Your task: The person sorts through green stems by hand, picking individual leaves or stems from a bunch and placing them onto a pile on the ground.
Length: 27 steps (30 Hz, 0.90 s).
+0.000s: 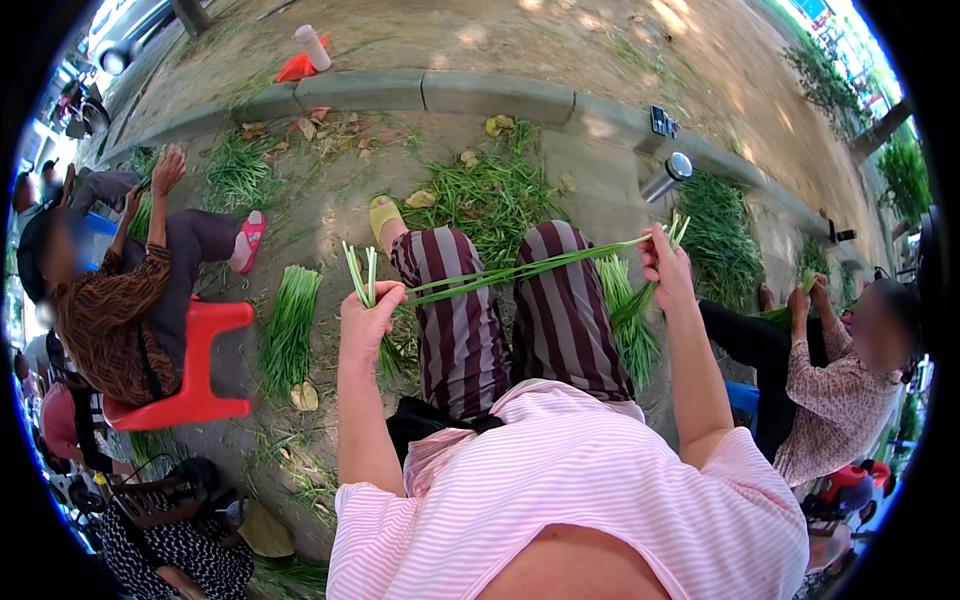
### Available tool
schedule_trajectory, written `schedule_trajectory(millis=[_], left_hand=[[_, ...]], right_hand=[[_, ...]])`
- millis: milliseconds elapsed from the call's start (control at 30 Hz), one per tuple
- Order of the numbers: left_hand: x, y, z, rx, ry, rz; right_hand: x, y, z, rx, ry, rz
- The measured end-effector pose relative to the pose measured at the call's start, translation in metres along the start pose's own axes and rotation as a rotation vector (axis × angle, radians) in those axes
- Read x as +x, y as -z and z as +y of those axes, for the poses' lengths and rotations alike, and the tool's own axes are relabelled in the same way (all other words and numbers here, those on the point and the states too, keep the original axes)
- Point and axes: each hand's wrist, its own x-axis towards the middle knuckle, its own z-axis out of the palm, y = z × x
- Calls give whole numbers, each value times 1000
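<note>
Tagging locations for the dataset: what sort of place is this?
Probably an outdoor roadside work spot: a concrete curb, bare ground, green stalk bundles on the pavement. The left hand and right hand hold green stalks.

Both forearms rise from the lower edge; the left hand (368, 315) and right hand (666, 265) are fisted, held wide apart.

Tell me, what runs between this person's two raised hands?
In the head view, long green stalks stretch from the left hand to the right hand, crossing above the striped trousers.
</note>
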Motion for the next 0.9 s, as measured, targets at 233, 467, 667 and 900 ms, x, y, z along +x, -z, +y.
schedule_trajectory(millis=[233,467,667,900], left_hand=[[0,-2,-1,-32,-13,91],[7,6,2,-77,-46,139],[-2,7,28,-271,29,-27],[-17,-23,69,-563,58,-456]], right_hand=[[6,-15,-4,86,-12,-20],[18,-14,-3,117,-44,-131],[4,-13,-21,35,84,-144],[-37,-61,-70,119,170,-537]])
